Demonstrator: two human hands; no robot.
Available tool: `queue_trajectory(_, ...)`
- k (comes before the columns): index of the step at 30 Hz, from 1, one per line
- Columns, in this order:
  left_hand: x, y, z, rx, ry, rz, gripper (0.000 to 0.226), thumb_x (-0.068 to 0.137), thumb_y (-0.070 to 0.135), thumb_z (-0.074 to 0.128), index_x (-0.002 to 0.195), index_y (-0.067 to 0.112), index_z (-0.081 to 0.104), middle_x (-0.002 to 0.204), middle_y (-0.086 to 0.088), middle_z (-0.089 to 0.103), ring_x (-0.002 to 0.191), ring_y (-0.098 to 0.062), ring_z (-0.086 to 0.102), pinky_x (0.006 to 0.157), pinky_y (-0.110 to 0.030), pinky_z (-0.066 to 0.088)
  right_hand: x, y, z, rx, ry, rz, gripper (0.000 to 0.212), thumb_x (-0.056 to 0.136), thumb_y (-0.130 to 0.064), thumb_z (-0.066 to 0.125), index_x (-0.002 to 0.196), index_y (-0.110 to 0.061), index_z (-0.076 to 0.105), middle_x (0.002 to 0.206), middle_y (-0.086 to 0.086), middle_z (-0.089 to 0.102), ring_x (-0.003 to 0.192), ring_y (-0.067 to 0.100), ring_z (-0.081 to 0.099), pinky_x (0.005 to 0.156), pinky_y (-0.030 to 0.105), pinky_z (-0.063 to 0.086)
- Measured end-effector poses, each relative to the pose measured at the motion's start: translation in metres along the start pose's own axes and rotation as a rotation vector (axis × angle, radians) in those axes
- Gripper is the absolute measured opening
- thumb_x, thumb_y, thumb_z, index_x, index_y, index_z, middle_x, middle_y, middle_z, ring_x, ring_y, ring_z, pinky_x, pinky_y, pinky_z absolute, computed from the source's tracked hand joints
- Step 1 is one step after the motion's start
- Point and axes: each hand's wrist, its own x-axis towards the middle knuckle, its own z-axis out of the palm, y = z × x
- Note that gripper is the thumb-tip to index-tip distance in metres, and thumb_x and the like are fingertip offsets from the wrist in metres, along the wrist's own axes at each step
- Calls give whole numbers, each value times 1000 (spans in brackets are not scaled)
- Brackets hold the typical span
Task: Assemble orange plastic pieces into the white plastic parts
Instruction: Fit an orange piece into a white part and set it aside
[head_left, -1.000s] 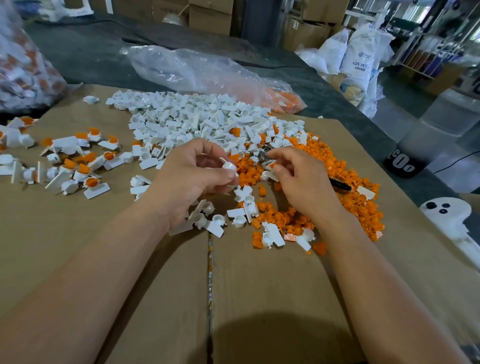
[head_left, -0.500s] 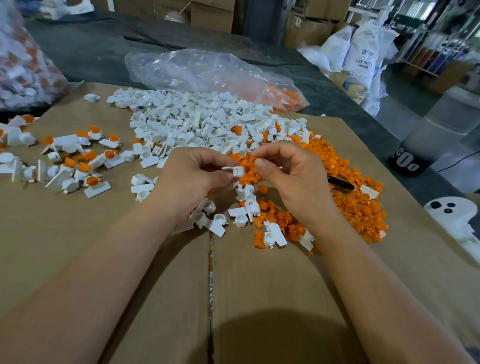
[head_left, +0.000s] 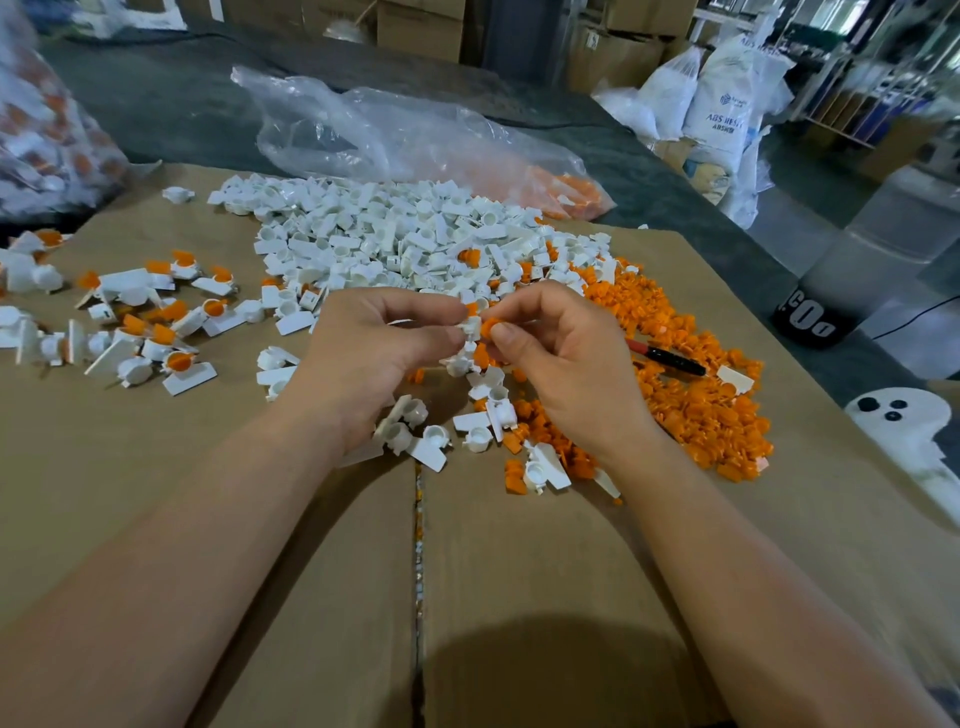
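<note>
My left hand (head_left: 374, 353) pinches a small white plastic part (head_left: 471, 327) between thumb and fingers. My right hand (head_left: 566, 358) pinches an orange plastic piece (head_left: 488, 328) and holds it against that white part. Both hands hover above the cardboard at the centre. Behind them lies a big heap of white parts (head_left: 395, 244). A heap of orange pieces (head_left: 696, 395) spreads to the right. Several assembled white-and-orange parts (head_left: 150, 322) lie at the left.
Flattened cardboard (head_left: 519, 571) covers the table. A black-and-red marker (head_left: 670, 359) lies on the orange heap. A clear plastic bag (head_left: 415, 140) with some orange pieces sits at the back. Another filled bag (head_left: 41, 130) is far left. A white controller (head_left: 914, 426) rests at the right edge.
My right hand lifted from the orange heap with an orange piece and brought it to the white part held by my left hand. Both hands rose slightly and met.
</note>
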Motion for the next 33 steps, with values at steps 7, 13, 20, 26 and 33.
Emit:
queue_trajectory(7, 1, -1, 0, 37, 19, 39, 40, 61, -15, 72, 79, 21, 69, 75, 4, 72, 71, -6, 69, 66, -19, 56, -1, 0, 2, 11, -11, 9, 25, 86, -2, 58, 81, -26, 59, 83, -6, 64, 84, 14, 64, 83, 41, 53)
queue_trajectory(13, -1, -4, 1, 171, 11, 81, 22, 67, -4, 76, 61, 14, 64, 58, -2, 65, 53, -14, 63, 51, -18, 52, -1, 2, 4, -6, -9, 14, 24, 86, -3, 59, 81, -26, 59, 83, -5, 64, 83, 15, 64, 82, 38, 53)
queue_trajectory(20, -1, -1, 4, 10, -6, -26, 13, 73, -2, 73, 66, 2, 62, 52, -6, 63, 50, -16, 65, 47, -21, 52, -2, 1, 1, -9, 158, -51, 23, 81, -8, 68, 79, -31, 63, 77, -11, 64, 69, 9, 62, 69, 27, 53)
queue_trajectory(26, -2, 1, 5, -47, -20, -14, 13, 76, -5, 68, 69, 2, 60, 55, -6, 65, 52, -18, 67, 51, -23, 56, -4, 1, 7, -141, 139, -107, 18, 81, -5, 67, 77, -22, 63, 67, -18, 60, 64, 0, 60, 61, 13, 50)
queue_trajectory(33, -4, -1, 6, 13, -55, 78, 11, 76, -5, 69, 70, 2, 63, 55, -7, 66, 52, -14, 67, 51, -21, 55, -4, 3, 8, -336, 223, -172, 8, 79, -12, 67, 72, -10, 66, 60, -20, 55, 59, 4, 58, 55, 23, 50)
